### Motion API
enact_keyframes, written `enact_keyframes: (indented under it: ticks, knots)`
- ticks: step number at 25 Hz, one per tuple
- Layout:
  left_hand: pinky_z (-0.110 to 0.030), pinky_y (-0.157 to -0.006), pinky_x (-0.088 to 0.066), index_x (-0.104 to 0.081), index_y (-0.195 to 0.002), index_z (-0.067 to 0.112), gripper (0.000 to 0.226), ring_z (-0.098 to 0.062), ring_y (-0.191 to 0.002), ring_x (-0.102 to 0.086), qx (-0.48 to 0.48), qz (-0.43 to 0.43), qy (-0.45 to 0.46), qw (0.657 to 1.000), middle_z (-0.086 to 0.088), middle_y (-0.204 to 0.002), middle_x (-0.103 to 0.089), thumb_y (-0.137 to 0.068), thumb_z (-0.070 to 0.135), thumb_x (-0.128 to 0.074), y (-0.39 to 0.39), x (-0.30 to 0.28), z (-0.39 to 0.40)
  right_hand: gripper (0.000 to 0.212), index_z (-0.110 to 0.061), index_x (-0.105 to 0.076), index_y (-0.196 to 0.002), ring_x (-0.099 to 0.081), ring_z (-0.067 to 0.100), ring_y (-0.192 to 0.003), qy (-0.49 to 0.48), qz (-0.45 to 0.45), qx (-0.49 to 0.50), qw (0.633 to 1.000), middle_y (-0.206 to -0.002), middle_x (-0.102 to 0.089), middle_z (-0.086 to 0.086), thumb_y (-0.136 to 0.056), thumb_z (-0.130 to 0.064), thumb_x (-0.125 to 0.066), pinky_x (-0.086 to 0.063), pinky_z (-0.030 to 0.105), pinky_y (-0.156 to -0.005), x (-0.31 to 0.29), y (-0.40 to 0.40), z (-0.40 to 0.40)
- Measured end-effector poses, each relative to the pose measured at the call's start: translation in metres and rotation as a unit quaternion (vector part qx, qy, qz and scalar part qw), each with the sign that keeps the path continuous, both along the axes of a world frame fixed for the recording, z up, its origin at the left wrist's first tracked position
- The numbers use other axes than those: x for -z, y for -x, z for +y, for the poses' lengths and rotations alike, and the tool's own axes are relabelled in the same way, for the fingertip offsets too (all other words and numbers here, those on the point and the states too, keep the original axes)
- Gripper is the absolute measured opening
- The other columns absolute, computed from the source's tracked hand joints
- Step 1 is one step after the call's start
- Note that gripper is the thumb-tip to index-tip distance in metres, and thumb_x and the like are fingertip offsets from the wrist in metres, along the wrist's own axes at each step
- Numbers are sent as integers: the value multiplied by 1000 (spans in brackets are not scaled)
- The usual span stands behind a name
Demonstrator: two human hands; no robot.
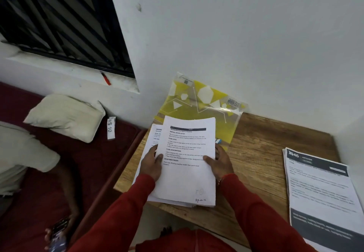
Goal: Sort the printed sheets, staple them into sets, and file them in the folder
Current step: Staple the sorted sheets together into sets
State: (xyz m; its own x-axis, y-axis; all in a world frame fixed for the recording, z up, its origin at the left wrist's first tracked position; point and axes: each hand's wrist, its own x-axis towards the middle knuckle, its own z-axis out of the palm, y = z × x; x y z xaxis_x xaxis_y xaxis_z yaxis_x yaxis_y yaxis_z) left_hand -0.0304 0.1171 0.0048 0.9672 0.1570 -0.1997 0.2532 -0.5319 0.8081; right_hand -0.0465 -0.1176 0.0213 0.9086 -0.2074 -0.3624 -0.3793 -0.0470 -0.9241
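A stack of printed white sheets is held over the left part of the wooden table. My left hand grips its left edge, thumb on the top page. My right hand grips the right edge, thumb on top. A lower sheet sticks out to the left beneath the top pages. A yellow patterned plastic folder leans against the wall just behind the stack. A second pile of printed sheets with dark headers lies at the table's right side. No stapler is visible.
A red mattress with a cream pillow and a white label lies left of the table. Another person sits there, their hand holding a phone. A barred window and white wall stand behind.
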Motion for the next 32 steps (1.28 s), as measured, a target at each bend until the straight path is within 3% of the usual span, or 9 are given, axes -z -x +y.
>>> enact_keyframes:
  ticks: [4, 8, 11, 13, 19, 23, 26, 30, 32]
  knots:
    - [-34, -105, -37, -49, -137, 5, 45, -30, -119, -50, -8, 36, -65, 997, -19, -132, -53, -92, 1, -54, 2, 16, 29, 74, -27, -44, -141, -61, 25, -113, 31, 8, -63, 997, -126, -64, 7, -76, 2, -66, -50, 50, -96, 28, -11, 23]
    - [-45, -104, -35, -49, -138, 11, 48, -39, -121, -43, -17, 31, -192, 981, -18, -137, -46, -91, 11, -57, 7, 18, 40, 63, -27, -54, -134, -60, 20, -113, 123, 14, -99, 987, -121, -65, -2, -76, -5, -63, -48, 38, -98, 29, -13, 39]
    - [-50, -102, -32, -43, -141, 19, 54, -36, -121, -34, -30, 46, -251, 966, -9, -144, -32, -89, 24, -58, 11, 15, 42, 49, -16, -56, -131, -55, 29, -109, 260, 2, -98, 961, -108, -55, 10, -82, -8, -62, -44, 30, -92, 22, -12, 45]
    - [-50, -101, -32, -42, -141, 17, 54, -37, -122, -33, -27, 46, -243, 969, -10, -145, -30, -91, 28, -58, 9, 16, 42, 53, -8, -50, -137, -48, 32, -118, 308, 11, -122, 943, -121, -49, 16, -86, -14, -63, -40, 33, -101, 25, -11, 48]
    - [-47, -98, -37, -47, -140, 11, 51, -40, -117, -40, -10, 17, -224, 974, -16, -140, -39, -91, 20, -60, 5, 21, 44, 58, -3, -43, -142, -44, 28, -127, 297, 23, -143, 944, -137, -37, 15, -90, -21, -63, -33, 30, -111, 29, -7, 52]
    - [-51, -99, -32, -43, -141, 21, 53, -36, -119, -36, -24, 17, -269, 963, -9, -145, -34, -91, 26, -58, 6, 17, 45, 42, -11, -56, -131, -55, 27, -110, 280, -13, -110, 954, -116, -53, 12, -89, -15, -62, -43, 26, -93, 20, -7, 42]
    - [-56, -102, -26, -35, -145, 28, 57, -34, -126, -26, 5, -20, -300, 954, -4, -152, -19, -92, 34, -56, 8, 12, 31, 32, -13, -64, -120, -57, 15, -88, 278, -69, -31, 958, -102, -55, 3, -88, -9, -61, -41, 10, -77, 8, -4, 25]
    - [-55, -108, -22, -42, -141, 32, 54, -31, -135, -20, 116, -65, -286, 949, -2, -154, -18, -90, 32, -60, 0, 8, -10, 33, -16, -65, -118, -58, 20, -88, 266, -74, 45, 960, -105, -58, 3, -87, -6, -60, -49, 29, -83, 2, 5, -18]
    - [-54, -108, -23, -45, -137, 35, 52, -31, -136, -21, 164, -72, -278, 944, -2, -154, -20, -88, 33, -63, -1, 7, -34, 33, -17, -64, -120, -59, 19, -88, 276, -59, 64, 957, -106, -58, 2, -88, -8, -60, -47, 28, -81, 2, 13, -42]
